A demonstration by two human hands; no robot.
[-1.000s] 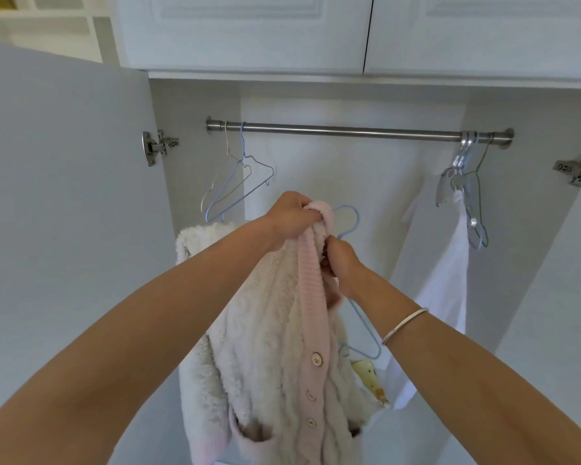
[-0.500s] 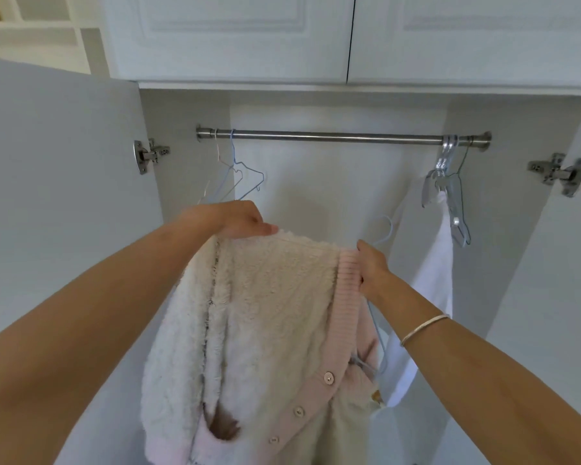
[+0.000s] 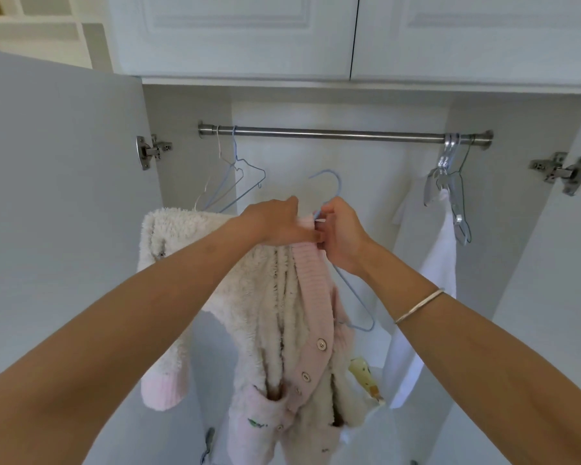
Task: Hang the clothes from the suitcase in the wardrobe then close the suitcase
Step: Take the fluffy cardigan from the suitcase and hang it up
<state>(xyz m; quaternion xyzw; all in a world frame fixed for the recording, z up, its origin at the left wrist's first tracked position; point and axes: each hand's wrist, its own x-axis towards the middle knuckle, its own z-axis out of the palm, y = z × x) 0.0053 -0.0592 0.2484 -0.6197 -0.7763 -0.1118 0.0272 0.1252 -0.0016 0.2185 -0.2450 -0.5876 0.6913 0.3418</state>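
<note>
A fluffy cream cardigan (image 3: 262, 297) with pink knitted trim and buttons hangs in front of the open wardrobe. My left hand (image 3: 275, 223) grips its collar. My right hand (image 3: 341, 238) holds the neck of a blue wire hanger (image 3: 356, 297), whose hook rises above my fingers below the metal rail (image 3: 342, 134). The hanger's right arm sticks out beside the cardigan; its left part is hidden in the fabric. The suitcase is out of view.
Two empty wire hangers (image 3: 235, 182) hang at the rail's left end. At the right end a white garment (image 3: 433, 280) hangs among several clear hangers. Both wardrobe doors (image 3: 57, 213) stand open. A yellow patterned item (image 3: 366, 380) lies low inside.
My left hand came back from the cardigan's left shoulder to the collar beside my right hand. The cardigan now hangs narrower, and the hanger hook shows above my right hand.
</note>
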